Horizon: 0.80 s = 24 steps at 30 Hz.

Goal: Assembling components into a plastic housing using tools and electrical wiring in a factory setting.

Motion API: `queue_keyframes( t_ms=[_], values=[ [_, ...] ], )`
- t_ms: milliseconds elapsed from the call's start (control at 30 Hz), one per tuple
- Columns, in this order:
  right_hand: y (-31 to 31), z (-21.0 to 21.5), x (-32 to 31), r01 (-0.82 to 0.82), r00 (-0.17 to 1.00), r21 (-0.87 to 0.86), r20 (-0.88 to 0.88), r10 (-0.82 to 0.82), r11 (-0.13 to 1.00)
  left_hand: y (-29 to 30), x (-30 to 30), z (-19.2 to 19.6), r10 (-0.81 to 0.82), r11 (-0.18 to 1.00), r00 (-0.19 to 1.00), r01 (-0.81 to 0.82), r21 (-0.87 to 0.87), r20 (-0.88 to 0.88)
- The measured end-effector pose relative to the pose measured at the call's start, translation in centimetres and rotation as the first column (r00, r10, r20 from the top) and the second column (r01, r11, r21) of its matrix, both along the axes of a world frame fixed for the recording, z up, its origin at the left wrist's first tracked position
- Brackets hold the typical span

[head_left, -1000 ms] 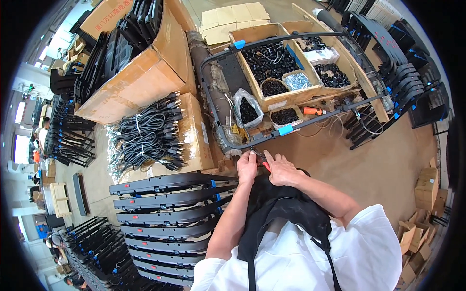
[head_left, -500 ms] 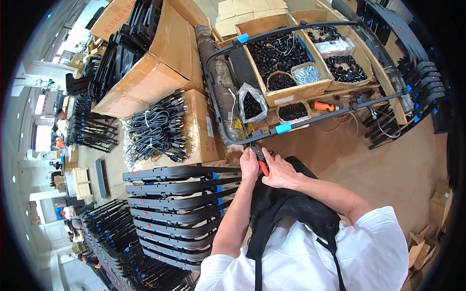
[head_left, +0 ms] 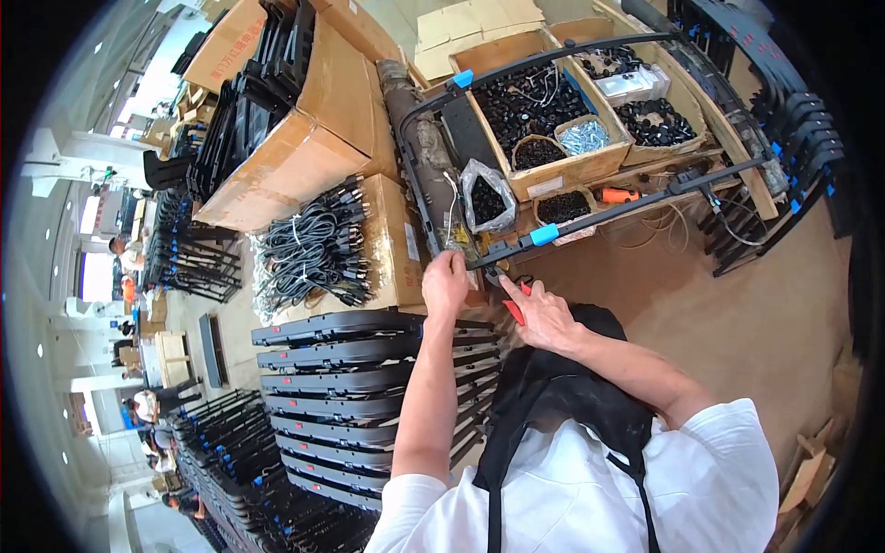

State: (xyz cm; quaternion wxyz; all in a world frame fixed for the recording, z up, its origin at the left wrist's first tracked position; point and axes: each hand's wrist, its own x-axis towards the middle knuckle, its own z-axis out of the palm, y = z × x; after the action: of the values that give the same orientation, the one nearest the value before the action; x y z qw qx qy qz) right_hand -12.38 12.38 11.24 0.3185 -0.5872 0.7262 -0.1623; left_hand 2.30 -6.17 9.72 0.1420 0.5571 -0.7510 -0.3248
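Red-handled pliers (head_left: 513, 304) sit clenched in the right hand (head_left: 546, 315), which has drawn slightly back from the black frame (head_left: 590, 214). The left hand (head_left: 446, 282) has slid outward but still pinches the frame's near corner. Beyond lie stacked black panels (head_left: 369, 387), cardboard part boxes (head_left: 553, 129) and a crowded workshop floor.

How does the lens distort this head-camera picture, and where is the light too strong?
Head view: fisheye bends the long black frame into an arc and leaves black corners; windows at far left wash out; the left hand and right hand stay sharp.
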Motion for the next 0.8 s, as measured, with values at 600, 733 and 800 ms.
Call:
queue_keyframes(
  t_ms=[600,733,800],
  values=[
    [-2.3,-1.6,9.6,0.295,0.888,-0.074,-0.348,-0.302,0.952,-5.3,-3.3,-4.6,-0.458,0.826,0.846,0.519,-0.22,0.274],
    [-3.3,-1.3,10.8,0.336,0.876,-0.029,-0.358,-0.324,0.941,-5.4,-3.8,-4.4,-0.423,0.855,0.866,0.479,-0.198,0.267],
    [-3.6,-0.5,10.7,0.339,0.891,-0.003,-0.319,-0.322,0.941,-5.7,-3.4,-4.7,-0.409,0.864,0.876,0.462,-0.2,0.257]
  ],
)
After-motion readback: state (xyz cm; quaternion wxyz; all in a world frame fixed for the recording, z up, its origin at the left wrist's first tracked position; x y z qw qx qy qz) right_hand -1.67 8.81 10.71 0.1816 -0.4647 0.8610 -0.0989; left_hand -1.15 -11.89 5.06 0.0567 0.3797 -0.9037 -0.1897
